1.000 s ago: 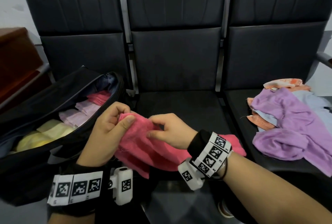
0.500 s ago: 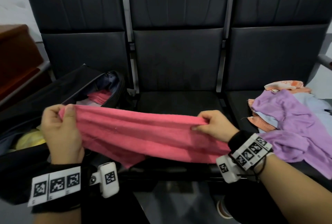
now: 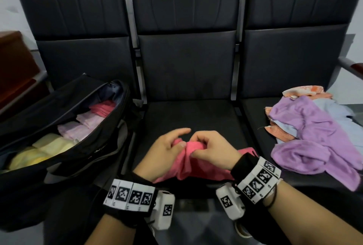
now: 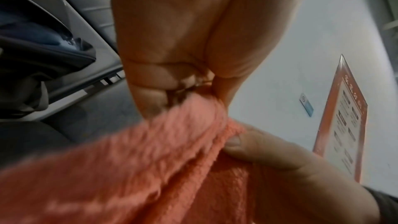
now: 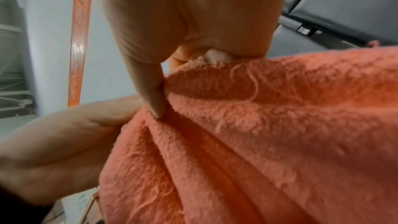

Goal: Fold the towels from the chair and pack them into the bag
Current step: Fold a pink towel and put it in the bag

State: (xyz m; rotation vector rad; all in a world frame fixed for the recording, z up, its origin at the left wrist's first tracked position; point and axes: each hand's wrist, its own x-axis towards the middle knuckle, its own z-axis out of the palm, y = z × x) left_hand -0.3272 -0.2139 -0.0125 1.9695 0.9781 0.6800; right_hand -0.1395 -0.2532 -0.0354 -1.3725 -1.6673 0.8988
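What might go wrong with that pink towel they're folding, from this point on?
Both the left hand and the right hand pinch the pink towel at one bunched spot, so the fold may come out uneven. Its loose end hangs over the front edge of the middle seat and might slip toward the floor. The bag already holds folded towels, so space may be tight.

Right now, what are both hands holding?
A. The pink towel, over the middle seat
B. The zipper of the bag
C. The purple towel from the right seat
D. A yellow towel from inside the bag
A: the left hand and right hand meet and pinch the bunched pink towel above the middle seat, while the purple towel lies untouched on the right seat.
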